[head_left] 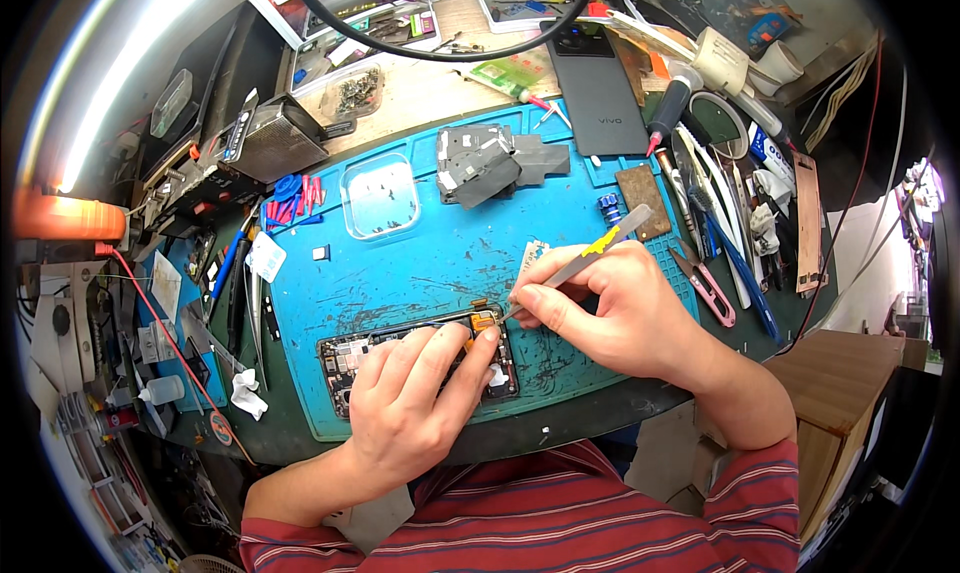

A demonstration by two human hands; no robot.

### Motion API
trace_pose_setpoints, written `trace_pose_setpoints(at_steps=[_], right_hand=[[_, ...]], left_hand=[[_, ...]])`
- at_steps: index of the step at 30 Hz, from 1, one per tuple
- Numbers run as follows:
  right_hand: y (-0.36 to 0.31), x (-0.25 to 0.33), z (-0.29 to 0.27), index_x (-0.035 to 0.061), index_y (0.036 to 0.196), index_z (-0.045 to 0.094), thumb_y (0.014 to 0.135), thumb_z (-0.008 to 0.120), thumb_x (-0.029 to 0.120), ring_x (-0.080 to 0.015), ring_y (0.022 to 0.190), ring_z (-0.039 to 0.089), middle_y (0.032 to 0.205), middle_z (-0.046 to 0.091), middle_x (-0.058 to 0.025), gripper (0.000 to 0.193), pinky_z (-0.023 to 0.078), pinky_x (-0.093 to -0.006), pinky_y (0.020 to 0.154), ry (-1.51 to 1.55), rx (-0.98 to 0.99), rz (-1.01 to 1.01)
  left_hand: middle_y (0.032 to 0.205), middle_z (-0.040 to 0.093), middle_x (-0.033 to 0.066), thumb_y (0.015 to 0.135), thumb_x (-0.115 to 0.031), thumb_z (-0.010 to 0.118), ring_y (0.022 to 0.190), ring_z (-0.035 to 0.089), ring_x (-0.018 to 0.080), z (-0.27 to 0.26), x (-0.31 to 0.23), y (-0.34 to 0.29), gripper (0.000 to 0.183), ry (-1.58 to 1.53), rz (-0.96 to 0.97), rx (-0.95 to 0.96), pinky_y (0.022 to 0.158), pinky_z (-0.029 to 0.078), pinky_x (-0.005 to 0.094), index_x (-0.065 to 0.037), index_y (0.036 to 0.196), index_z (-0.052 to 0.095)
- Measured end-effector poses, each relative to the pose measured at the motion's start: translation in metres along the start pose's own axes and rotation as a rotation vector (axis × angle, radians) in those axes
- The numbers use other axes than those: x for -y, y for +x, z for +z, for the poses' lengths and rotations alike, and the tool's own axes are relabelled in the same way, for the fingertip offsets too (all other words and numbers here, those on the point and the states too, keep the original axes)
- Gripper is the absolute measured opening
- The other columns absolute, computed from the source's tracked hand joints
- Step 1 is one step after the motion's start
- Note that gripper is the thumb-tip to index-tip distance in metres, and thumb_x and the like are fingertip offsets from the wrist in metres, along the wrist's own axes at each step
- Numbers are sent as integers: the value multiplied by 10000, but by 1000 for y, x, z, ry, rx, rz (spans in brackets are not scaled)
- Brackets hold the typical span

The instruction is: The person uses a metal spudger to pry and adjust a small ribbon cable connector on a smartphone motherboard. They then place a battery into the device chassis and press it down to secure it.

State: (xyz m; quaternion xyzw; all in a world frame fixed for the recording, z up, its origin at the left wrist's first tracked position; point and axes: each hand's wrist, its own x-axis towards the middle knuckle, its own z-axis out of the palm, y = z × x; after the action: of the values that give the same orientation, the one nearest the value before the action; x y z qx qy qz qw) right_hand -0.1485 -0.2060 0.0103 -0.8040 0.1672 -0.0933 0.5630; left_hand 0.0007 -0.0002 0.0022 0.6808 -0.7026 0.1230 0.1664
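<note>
An opened phone (336, 368) lies on the blue mat with its inner boards and parts bared. My left hand (410, 398) is over it, fingers bent, holding it down against the mat. The left thumb and forefinger tips lie close to an orange flex cable (484, 320) at the phone's right end. My right hand (610, 313) grips grey metal tweezers (590, 257) with a yellow mark, their tip pointing down at that cable. A small dark connector piece (480, 303) sticks out past the phone's far edge. My left hand covers much of the phone's middle.
Farther back on the blue mat (330, 298) stand a clear tray (347, 203) of tiny screws and some black sheet parts (478, 163). A dark phone (597, 98) lies behind. Pink-handled scissors (708, 288) and several tools lie at right. A black cable loop (440, 55) hangs above.
</note>
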Motion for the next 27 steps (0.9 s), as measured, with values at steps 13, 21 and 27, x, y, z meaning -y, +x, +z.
trace_pose_setpoints(at_steps=[13,21,27], right_hand=[[-1,-3,0,-67,1033,757,1040,691,78,-192,838,803,906,805,-136,160,635,-308,749,-66,-4,-79],[0,-1,3,-101,1056,734,1068,671,79,-201,883,796,954,772,-132,191,646,-319,788,100,-31,-11],[0,-4,6,-93,1038,745,1052,683,94,-213,852,792,947,779,-134,198,630,-323,763,103,-58,-9]], left_hand=[[1169,676,59,864,-199,800,1024,676,208,0,-1,0,371,15,0,3,804,512,349,-95,1221,796],[1163,670,56,883,-217,785,1015,680,202,2,0,-2,367,17,7,-2,806,524,349,-102,1231,794],[1167,668,53,897,-236,773,1015,681,202,2,0,-2,360,12,4,-2,821,526,348,-109,1234,794]])
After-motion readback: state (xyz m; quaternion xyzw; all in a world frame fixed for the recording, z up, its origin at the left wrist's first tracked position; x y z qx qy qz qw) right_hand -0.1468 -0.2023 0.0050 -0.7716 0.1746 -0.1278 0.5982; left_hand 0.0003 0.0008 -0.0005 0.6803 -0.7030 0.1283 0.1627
